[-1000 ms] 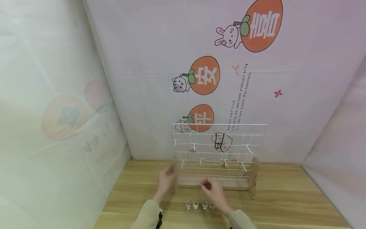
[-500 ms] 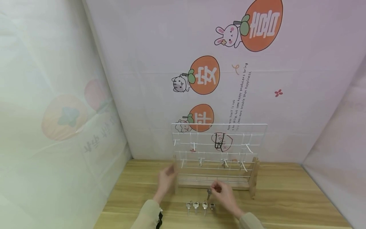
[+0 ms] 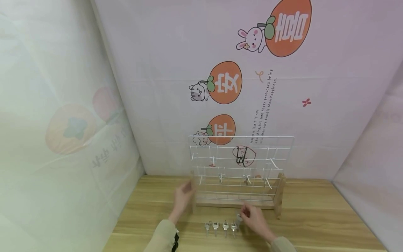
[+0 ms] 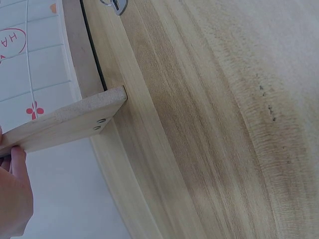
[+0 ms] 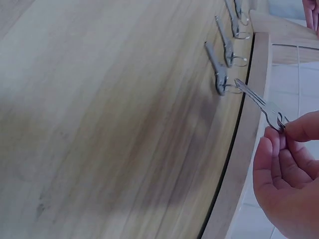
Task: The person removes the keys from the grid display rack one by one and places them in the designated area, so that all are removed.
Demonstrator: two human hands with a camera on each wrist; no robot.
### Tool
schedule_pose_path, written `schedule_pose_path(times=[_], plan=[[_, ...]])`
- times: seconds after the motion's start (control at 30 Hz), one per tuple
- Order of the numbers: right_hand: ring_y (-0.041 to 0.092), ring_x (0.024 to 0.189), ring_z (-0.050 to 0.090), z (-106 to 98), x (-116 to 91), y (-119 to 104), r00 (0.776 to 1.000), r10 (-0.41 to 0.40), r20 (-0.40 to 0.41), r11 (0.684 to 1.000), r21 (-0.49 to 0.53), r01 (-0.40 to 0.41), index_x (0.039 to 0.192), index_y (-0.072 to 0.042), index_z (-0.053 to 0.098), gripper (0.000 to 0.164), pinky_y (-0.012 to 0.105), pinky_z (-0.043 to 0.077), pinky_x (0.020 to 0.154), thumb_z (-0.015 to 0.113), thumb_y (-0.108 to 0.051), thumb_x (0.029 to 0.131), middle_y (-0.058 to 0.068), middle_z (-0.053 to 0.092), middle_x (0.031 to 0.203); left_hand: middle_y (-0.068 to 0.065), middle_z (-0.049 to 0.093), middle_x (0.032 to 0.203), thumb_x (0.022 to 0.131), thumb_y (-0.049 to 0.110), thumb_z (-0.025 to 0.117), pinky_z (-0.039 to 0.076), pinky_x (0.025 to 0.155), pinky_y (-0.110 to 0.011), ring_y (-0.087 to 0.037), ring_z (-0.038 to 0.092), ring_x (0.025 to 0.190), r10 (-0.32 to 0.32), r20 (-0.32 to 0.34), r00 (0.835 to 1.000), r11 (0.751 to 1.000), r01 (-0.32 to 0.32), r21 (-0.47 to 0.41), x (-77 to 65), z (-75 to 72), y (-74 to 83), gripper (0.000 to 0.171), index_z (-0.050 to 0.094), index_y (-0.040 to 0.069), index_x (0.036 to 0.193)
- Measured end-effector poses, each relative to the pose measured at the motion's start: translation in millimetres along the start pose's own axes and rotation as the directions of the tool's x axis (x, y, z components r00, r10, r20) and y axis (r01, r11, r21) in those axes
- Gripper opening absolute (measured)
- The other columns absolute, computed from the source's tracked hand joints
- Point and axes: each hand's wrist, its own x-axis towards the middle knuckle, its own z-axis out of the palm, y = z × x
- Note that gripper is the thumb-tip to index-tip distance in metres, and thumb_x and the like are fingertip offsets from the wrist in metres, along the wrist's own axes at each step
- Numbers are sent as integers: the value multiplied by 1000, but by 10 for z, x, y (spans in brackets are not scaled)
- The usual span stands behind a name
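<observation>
My right hand (image 3: pixel 254 217) pinches a silver key (image 5: pixel 264 104) at its ring, between thumb and fingers, low in front of the rack. The key's blade sticks out toward the keys on the table. Several similar keys (image 3: pixel 225 226) lie in a row there, each with a small ring. My left hand (image 3: pixel 182 198) grips the wooden side post (image 4: pixel 65 122) of the wire rack, thumb against the wood; some of its fingers are hidden behind the post. White wire (image 3: pixel 240 137) forms the rack's upright grid. From its lower hooks hang a few small keys (image 3: pixel 221 178).
White hooks (image 3: pixel 273 163) jut from the grid, and a black wire hook (image 3: pixel 241 160) sits near its middle. The right wooden post (image 3: pixel 278 196) and a low crossbar (image 3: pixel 233 203) carry the rack. Printed cloth walls (image 3: pixel 157 105) enclose the wood-grain table (image 3: pixel 315 217).
My right hand has moved right and toward me from the rack's crossbar, carrying the key to the right end of the row. The left hand has stayed on the post.
</observation>
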Motion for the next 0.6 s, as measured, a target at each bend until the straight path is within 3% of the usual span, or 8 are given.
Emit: schedule_pose_path(times=[0.37,0.5,0.6], plan=[[-3,61,46,-26,-85,136,997,-45,65,997,-54,48,83,-1,63,6,14,43,52,68,1,80,0,61,71,-20,71,119,85,13,76,61,92,-38,-36,69,108,11,-24,1000,1000,-11,19,13,15,-36,43,66,2,125],[-3,61,46,-37,-86,160,993,-53,110,995,-74,62,83,-1,64,5,14,43,52,68,1,81,0,62,72,-21,72,117,85,14,77,62,89,-35,-33,71,105,44,-36,998,998,-42,40,13,22,-56,43,66,0,124],[-3,61,46,-44,-84,187,988,-65,140,994,-75,76,83,-3,64,5,14,43,51,67,1,82,0,62,72,-21,72,117,84,14,77,62,89,-35,-33,71,105,32,-33,999,999,-31,31,16,21,-50,43,66,0,124]])
